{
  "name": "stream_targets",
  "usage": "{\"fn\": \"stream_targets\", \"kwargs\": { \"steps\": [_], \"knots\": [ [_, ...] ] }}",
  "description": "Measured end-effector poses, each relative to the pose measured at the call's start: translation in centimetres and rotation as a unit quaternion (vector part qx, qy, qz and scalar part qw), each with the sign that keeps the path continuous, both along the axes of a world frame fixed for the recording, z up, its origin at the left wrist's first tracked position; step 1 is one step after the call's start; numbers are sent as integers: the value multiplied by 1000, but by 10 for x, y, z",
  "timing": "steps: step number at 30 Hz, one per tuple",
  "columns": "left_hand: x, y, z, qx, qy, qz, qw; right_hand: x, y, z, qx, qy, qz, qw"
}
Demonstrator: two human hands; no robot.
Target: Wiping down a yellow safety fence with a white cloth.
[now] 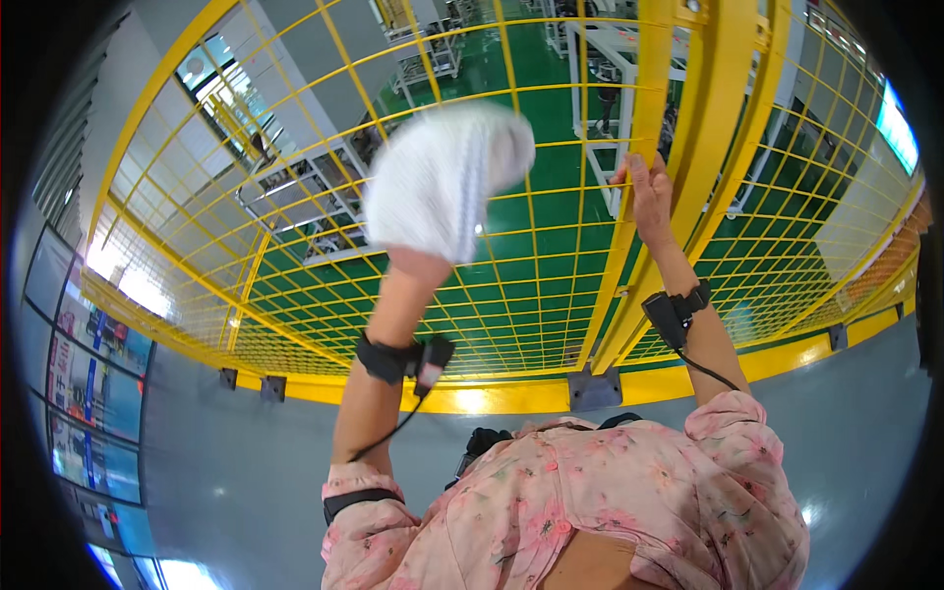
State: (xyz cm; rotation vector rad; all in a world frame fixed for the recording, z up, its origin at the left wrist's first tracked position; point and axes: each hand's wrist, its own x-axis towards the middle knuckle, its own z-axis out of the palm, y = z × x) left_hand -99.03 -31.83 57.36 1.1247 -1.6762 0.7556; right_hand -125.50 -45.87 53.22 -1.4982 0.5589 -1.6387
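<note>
A white cloth point(435, 177), blurred by motion, wraps my left hand point(417, 264) in front of a yellow wire mesh fence panel point(542, 243). Only the wrist end of that hand shows; the fingers are hidden in the fabric. Whether the cloth touches the wires, I cannot tell. To the right, my right hand point(650, 193) grips the upright yellow metal frame bar point(616, 273) at the panel's edge. Its thumb lies on the near side, and its fingertips reach around the bar's left edge. Both wrists carry black straps with small cabled devices.
Beside the bar stands a thick yellow post point(708, 118), bolted to the floor by a dark base plate point(594, 389). A yellow bottom rail point(479, 394) runs along the grey floor point(243, 472). Behind the mesh are white-framed carts point(295, 188) on a green floor. Glass panels point(96, 391) line the left.
</note>
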Motion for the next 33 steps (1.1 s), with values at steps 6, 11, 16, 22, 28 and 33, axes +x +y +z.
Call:
{"fn": "stream_targets", "kwargs": {
  "steps": [6,11,16,22,28,33],
  "knots": [
    [2,-22,4,10,35,109,993,-6,-3,-7,0,-8,-20,1000],
    [-14,1,-134,117,38,-15,992,1,-2,-5,-13,8,-59,998],
    [-21,20,-206,384,-43,170,907,-11,-7,-8,-19,25,-64,997],
    [71,94,-277,438,208,62,872,-7,-10,-9,10,-8,-51,999],
    [70,61,-51,135,245,196,940,-7,-12,-10,-12,-16,-85,996],
    [65,41,8,-49,134,150,978,-7,-5,-7,-18,-8,-67,998]
  ]
}}
